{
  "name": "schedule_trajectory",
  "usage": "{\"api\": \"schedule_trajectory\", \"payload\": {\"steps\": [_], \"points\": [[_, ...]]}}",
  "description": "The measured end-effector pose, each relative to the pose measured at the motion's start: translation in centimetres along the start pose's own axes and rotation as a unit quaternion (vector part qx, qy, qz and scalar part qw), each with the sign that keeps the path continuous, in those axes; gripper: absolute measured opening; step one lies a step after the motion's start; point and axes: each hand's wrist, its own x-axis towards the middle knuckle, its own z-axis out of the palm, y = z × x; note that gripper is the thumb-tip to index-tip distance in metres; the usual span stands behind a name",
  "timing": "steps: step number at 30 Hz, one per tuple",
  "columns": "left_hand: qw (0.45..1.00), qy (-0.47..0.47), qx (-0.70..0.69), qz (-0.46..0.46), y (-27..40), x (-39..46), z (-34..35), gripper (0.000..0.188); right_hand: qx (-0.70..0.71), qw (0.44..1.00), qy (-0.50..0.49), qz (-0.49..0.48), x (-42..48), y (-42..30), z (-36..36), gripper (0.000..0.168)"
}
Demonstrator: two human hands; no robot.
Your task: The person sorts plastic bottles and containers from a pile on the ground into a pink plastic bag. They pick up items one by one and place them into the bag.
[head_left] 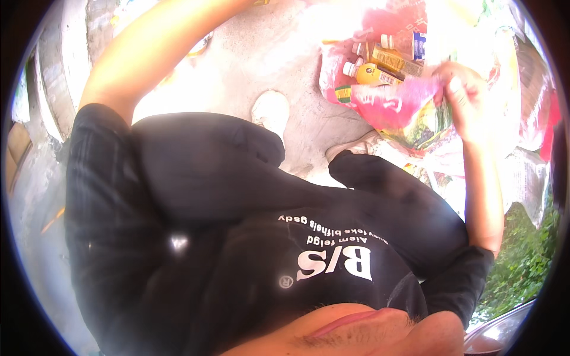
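Note:
My right hand (463, 95) pinches the edge of a pink printed plastic bag (387, 107) between thumb and fingers. The bag gapes on the concrete floor, and several plastic bottles lie in its mouth: a white-capped bottle with a yellow label (372, 74), another yellowish one (392, 58) beside it, and a bottle with a blue label (418, 44). My left hand is out of view beyond the top edge; only the bare left arm reaches up there. Glare washes out the area above the bag, so its far side is hard to make out.
Crumpled plastic sacks (530, 178) lie at the right, with green plants (521, 258) below them. My white shoes (270, 111) rest on the concrete. A partly hidden round container (202, 46) lies behind the left forearm. Curved pale ledges (53, 75) run along the left.

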Motion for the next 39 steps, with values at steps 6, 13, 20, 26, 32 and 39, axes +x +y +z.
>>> {"api": "schedule_trajectory", "payload": {"steps": [6,13,20,26,32,39], "points": [[0.938,0.234,-0.225,-0.119,-1.8,3.8,1.2,0.045,-0.099,0.990,-0.050,-0.081,2.2,-2.4,1.6,0.016],[0.976,0.205,-0.037,-0.067,6.4,13.6,6.2,0.036,-0.119,0.991,-0.058,-0.003,1.9,-2.3,1.9,0.017],[0.951,0.278,0.126,-0.058,1.6,0.7,2.6,0.026,-0.092,0.995,0.008,-0.024,0.7,-2.1,1.6,0.023],[0.767,0.565,0.241,-0.183,-2.9,-12.0,-4.9,0.021,-0.033,0.997,0.036,0.060,0.3,-0.9,1.7,0.023],[0.811,0.451,0.285,-0.242,-7.2,-17.9,4.1,0.022,-0.011,0.994,0.060,0.090,-0.1,-0.3,1.9,0.023],[0.759,0.468,0.209,-0.401,-13.9,-21.9,11.5,0.036,0.002,0.990,0.071,0.122,0.3,0.1,2.6,0.021]]}}
